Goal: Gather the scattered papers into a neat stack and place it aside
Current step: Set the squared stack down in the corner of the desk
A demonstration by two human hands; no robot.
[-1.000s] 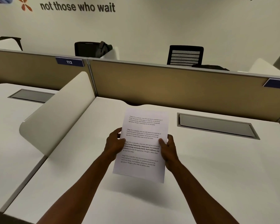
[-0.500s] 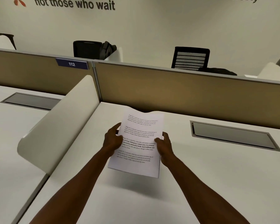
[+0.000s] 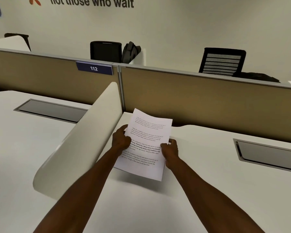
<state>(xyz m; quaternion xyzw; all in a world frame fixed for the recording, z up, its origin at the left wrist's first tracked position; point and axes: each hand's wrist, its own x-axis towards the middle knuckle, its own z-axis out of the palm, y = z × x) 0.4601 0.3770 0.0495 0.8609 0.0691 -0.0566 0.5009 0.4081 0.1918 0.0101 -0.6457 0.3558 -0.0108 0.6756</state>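
Note:
A stack of white printed papers [image 3: 147, 137] is held above the white desk [image 3: 200, 190], its top edge reaching toward the far left corner by the tan partition. My left hand [image 3: 121, 139] grips the stack's left edge with the thumb on top. On the right edge, my right hand [image 3: 170, 149] pinches it the same way. The near end of the stack hangs just over the desk and casts a shadow. No loose sheets lie elsewhere on the desk.
A curved white divider [image 3: 84, 137] stands to the left of the stack. The tan partition [image 3: 200, 98] with a "112" label [image 3: 94, 68] closes the back. A grey cable hatch [image 3: 267, 154] is set into the desk at the right. Black chairs [image 3: 222, 62] stand behind.
Both hands have carried the stack forward and to the left, toward the corner between the divider and the partition. The grip on both edges is the same.

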